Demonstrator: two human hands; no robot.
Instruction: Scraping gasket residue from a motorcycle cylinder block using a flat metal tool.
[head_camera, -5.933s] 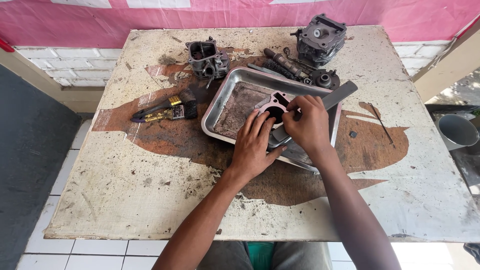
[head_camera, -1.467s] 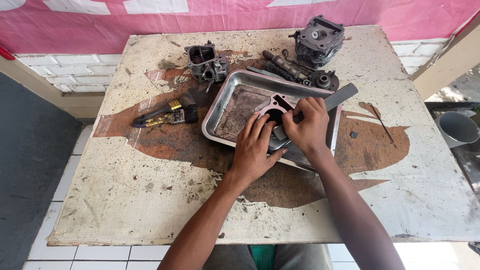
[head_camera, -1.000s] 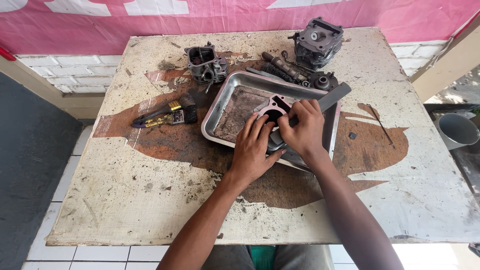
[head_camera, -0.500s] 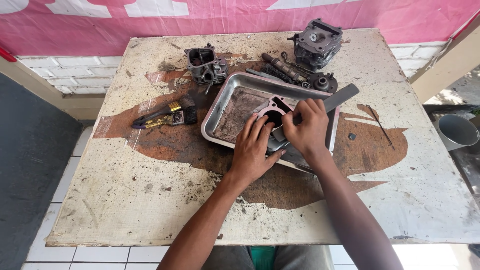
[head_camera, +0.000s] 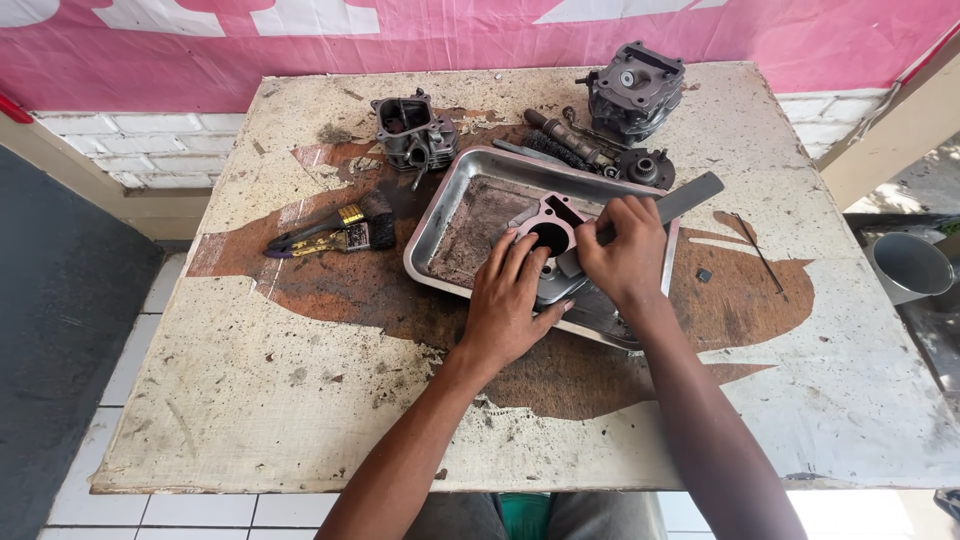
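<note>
Left hand (head_camera: 510, 300): mine, bare, no glove, no ring.
Right hand (head_camera: 625, 255): bare too, no glove, no ring.
Forearms: both uncovered, no sleeves, no watch, no bands.
Lap: grey trousers, a strip of green between.

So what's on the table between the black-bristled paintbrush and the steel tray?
Nothing: in the head view the stretch between the black-bristled paintbrush and the steel tray is bare, dark oil-stained tabletop.
</note>
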